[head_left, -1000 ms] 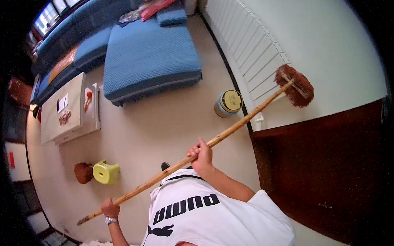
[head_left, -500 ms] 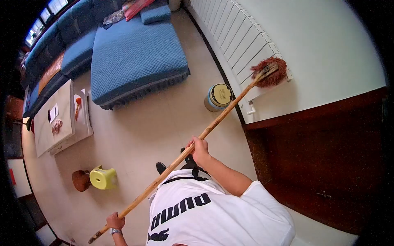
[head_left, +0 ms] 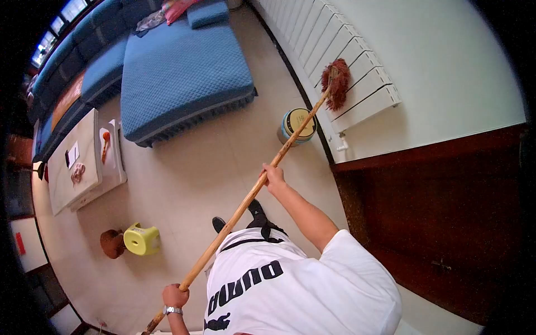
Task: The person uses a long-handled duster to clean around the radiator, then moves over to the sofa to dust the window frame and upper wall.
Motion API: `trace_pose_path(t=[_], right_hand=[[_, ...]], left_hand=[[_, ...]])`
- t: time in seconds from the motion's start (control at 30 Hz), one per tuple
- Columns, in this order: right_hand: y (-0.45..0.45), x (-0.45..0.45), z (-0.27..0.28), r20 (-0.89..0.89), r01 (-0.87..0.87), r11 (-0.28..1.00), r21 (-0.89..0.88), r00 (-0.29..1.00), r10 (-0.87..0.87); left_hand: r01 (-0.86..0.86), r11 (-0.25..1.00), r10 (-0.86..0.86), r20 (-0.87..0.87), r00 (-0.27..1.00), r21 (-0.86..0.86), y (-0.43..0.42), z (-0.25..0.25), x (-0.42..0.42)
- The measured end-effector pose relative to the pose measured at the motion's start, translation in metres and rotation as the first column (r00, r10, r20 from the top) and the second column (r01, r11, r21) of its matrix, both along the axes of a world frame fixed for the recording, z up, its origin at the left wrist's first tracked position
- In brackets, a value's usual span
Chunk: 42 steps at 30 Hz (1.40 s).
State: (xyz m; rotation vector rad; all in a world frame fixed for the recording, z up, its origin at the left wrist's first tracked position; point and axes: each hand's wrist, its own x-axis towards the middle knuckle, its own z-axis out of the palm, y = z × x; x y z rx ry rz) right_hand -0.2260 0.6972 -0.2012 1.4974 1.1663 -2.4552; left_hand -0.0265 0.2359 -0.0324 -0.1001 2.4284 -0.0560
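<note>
A long-handled mop [head_left: 251, 192] with a pale wooden pole slants across the view. Its shaggy reddish-brown head [head_left: 338, 84] is over the front of the white radiator [head_left: 357, 67]; whether it touches the panels I cannot tell. My right hand [head_left: 272, 175] is wrapped round the pole about halfway along. Lower down, my left hand [head_left: 175, 296], with a watch at the wrist, grips the pole near its butt end. Beneath the pole's upper part stands a round bin [head_left: 301, 124] with a yellowish lid, partly hidden by it.
A blue quilted sofa [head_left: 184, 78] fills the upper left. Left of me is a low table [head_left: 78, 145] with small items on it. A yellow stool [head_left: 142, 239] and a brown round stool [head_left: 112, 244] stand on the floor. Dark wood panelling [head_left: 435, 223] lies to the right.
The mop head has moved left and slightly up along the radiator. Both hands have shifted upward in view with the pole, the left one also to the right.
</note>
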Motion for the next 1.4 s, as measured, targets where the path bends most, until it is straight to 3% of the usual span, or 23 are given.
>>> trace_pose_path(t=[0.2, 0.3, 0.47, 0.63, 0.7, 0.8, 0.9, 1.07, 1.23, 1.4], right_hand=[[0.017, -0.01, -0.012, 0.088, -0.061, 0.994, 0.086, 0.995, 0.054], [0.016, -0.002, -0.051, 0.127, -0.049, 0.99, 0.134, 0.991, 0.032], [-0.012, 0.038, -0.028, 0.218, -0.108, 0.989, 0.1, 0.972, 0.084], [-0.029, 0.093, 0.02, 0.143, -0.25, 0.965, -0.079, 0.955, 0.259], [-0.025, 0.095, 0.029, 0.105, -0.208, 0.97, -0.126, 0.97, 0.221], [-0.014, 0.083, 0.019, 0.023, -0.277, 0.951, -0.135, 0.959, 0.283], [-0.007, 0.066, 0.006, 0.081, -0.246, 0.959, -0.141, 0.963, 0.259], [0.002, 0.046, -0.019, 0.069, -0.277, 0.949, -0.153, 0.955, 0.29], [0.006, 0.019, -0.027, 0.175, -0.124, 0.981, -0.152, 0.973, 0.15], [-0.006, -0.016, -0.03, 0.211, -0.114, 0.99, -0.085, 0.969, 0.13]], left_hand=[[-0.099, 0.992, 0.099, 0.012, 0.995, 0.073, 0.041, 0.017, -0.002], [-0.089, 0.995, 0.089, 0.002, 0.996, 0.051, 0.044, 0.011, 0.003], [-0.092, 0.996, 0.093, 0.053, 0.994, -0.013, -0.006, -0.004, 0.027], [-0.051, 0.99, 0.05, -0.007, 0.999, -0.132, -0.068, -0.011, 0.051], [-0.055, 0.985, 0.05, -0.032, 0.998, -0.164, -0.068, -0.006, 0.051], [-0.091, 0.988, 0.087, -0.038, 0.996, -0.123, -0.051, 0.008, 0.033], [-0.018, 0.992, 0.005, -0.109, 0.994, -0.123, -0.037, 0.01, 0.022], [-0.043, 0.996, 0.037, -0.078, 0.996, -0.075, -0.011, 0.031, -0.007], [-0.038, 0.997, 0.035, -0.047, 0.998, -0.067, -0.003, 0.035, -0.044], [-0.016, 0.998, 0.016, -0.006, 1.0, -0.054, -0.015, 0.03, -0.104]])
